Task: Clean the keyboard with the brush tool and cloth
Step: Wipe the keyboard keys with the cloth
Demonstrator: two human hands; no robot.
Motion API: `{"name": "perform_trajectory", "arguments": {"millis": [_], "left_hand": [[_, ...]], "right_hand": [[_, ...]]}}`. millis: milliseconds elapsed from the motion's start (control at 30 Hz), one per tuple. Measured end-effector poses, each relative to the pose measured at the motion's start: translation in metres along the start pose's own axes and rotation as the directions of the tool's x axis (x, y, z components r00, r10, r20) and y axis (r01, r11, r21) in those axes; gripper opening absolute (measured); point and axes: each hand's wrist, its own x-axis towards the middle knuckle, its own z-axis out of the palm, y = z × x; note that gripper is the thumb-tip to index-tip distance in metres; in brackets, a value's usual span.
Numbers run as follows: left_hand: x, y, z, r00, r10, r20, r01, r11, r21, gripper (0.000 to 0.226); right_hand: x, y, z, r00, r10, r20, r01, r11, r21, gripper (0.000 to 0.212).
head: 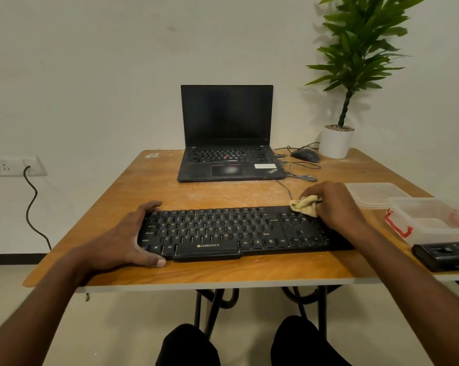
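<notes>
Left hand (133, 233) clamps keyboard (239, 232) at nine o'clock, steadying; right hand (334, 204) grips bunched cloth (305, 206) at two o'clock, wiping.

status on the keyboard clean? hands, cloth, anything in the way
Left hand grips the keyboard's left end. Right hand holds the cloth on the far right keys. Brush tool not identifiable. Nothing blocking the keys; mouse cable lies behind.

Left hand (133, 233) spread wide, thumb near; right hand (334, 202) bunched, fingers curled.
</notes>
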Motion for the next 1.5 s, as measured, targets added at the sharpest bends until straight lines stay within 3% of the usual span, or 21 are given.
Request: {"name": "perform_trajectory", "arguments": {"millis": [133, 367, 567, 800, 900, 1000, 1067, 1200, 1333, 1500], "left_hand": [[0.000, 0.000, 0.000, 1.000, 0.002, 0.002, -0.002, 1.000, 0.003, 0.140], [0.002, -0.003, 0.001, 1.000, -0.006, -0.016, 0.007, 1.000, 0.015, 0.140], [0.001, -0.001, -0.001, 1.000, -0.018, 0.012, 0.018, 1.000, 0.013, 0.139], [-0.001, 0.003, -0.003, 0.997, -0.069, 0.044, 0.068, 0.997, 0.037, 0.136], [0.001, 0.009, -0.006, 0.994, -0.078, 0.074, 0.070, 0.991, 0.111, 0.133], [0.000, 0.015, -0.006, 0.992, -0.099, 0.085, 0.086, 0.987, 0.139, 0.134], [-0.002, 0.022, -0.005, 0.991, -0.109, 0.079, 0.096, 0.984, 0.149, 0.132], [-0.008, 0.037, -0.004, 0.988, -0.137, 0.076, 0.122, 0.977, 0.175, 0.126], [-0.009, 0.084, 0.023, 0.998, 0.035, -0.046, -0.021, 0.962, 0.271, 0.132], [0.009, 0.180, 0.102, 0.941, 0.327, -0.083, -0.298, 0.921, 0.250, 0.122]], "right_hand": [[-0.003, 0.010, -0.012, 0.998, 0.055, -0.037, -0.055, 0.998, 0.003, 0.035], [-0.044, 0.010, -0.032, 0.997, 0.022, 0.069, -0.026, 0.998, 0.050, 0.043], [-0.031, 0.011, -0.021, 0.999, 0.033, -0.013, -0.033, 0.999, 0.021, 0.037], [-0.066, -0.003, -0.025, 0.988, -0.113, 0.103, 0.115, 0.993, -0.013, 0.038], [-0.064, 0.000, -0.026, 0.994, -0.102, 0.051, 0.097, 0.991, 0.095, 0.037], [-0.057, -0.002, -0.022, 0.995, -0.099, 0.017, 0.097, 0.991, 0.088, 0.036], [-0.057, -0.012, -0.017, 0.990, -0.128, 0.053, 0.125, 0.991, 0.055, 0.033], [-0.067, -0.024, -0.012, 0.965, -0.222, 0.141, 0.197, 0.965, 0.170, 0.031], [-0.063, -0.014, -0.021, 0.996, -0.086, 0.014, 0.075, 0.927, 0.366, 0.041], [-0.054, -0.025, -0.035, 0.993, -0.119, 0.008, 0.100, 0.866, 0.491, 0.041]]}}
